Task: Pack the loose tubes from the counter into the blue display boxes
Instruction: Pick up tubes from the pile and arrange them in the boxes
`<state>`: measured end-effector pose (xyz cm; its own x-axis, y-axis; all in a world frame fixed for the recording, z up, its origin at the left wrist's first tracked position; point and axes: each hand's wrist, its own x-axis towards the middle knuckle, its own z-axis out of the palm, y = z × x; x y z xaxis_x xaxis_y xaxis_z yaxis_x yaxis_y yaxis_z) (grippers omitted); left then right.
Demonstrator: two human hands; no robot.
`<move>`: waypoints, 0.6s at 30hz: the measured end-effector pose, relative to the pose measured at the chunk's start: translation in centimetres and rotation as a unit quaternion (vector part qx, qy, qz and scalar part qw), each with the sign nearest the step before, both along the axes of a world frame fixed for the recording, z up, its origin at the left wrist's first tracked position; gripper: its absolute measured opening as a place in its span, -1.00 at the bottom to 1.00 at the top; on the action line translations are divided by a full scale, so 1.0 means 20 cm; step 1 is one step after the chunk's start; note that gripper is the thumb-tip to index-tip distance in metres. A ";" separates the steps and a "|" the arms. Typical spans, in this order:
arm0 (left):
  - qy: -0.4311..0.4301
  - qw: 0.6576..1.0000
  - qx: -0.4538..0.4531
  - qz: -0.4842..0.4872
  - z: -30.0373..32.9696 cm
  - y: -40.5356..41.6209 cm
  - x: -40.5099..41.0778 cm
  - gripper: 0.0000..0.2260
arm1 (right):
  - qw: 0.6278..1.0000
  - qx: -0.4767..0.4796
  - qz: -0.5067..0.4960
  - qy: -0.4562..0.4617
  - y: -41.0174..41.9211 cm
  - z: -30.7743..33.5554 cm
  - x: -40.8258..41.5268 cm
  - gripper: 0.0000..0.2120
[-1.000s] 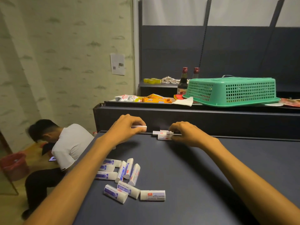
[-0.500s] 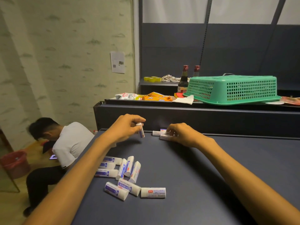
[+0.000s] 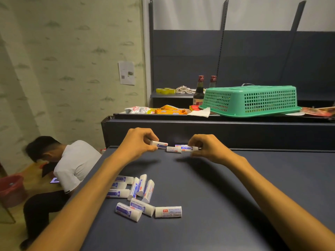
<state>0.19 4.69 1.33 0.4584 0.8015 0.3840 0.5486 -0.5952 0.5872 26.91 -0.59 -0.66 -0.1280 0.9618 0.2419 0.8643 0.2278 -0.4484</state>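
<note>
Both hands reach to the far edge of the dark counter [image 3: 226,196]. My left hand [image 3: 139,142] pinches a small white tube [image 3: 160,144] with blue print, held level just above the counter. My right hand [image 3: 206,146] pinches the end of another white tube [image 3: 188,148]. Beside that one, a tube [image 3: 173,149] lies on the counter, and one more shows behind them. Several loose white tubes [image 3: 139,194] lie in a heap near the counter's left front. No blue display box is in view.
A raised dark ledge [image 3: 217,131] runs right behind the hands. On the shelf above it sit an upturned green basket [image 3: 252,100], snack packets [image 3: 170,111] and two dark bottles [image 3: 199,91]. A seated person [image 3: 59,169] is left of the counter, beside a red bin [image 3: 10,189].
My left hand has turned its tube from upright to level and brought it closer to the group by my right hand. My right hand now pinches one tube's end.
</note>
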 end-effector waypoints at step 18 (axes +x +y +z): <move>0.052 0.991 0.106 -0.068 -0.05 -0.04 -0.03 -0.75 | 0.996 0.044 -0.045 0.056 -0.13 0.02 -0.08 -0.65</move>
<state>-0.39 3.82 0.29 0.6024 0.6359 0.4823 0.5066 -0.7716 0.3846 25.32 -3.22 -0.24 -0.0100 0.9425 0.3340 0.8286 0.1948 -0.5249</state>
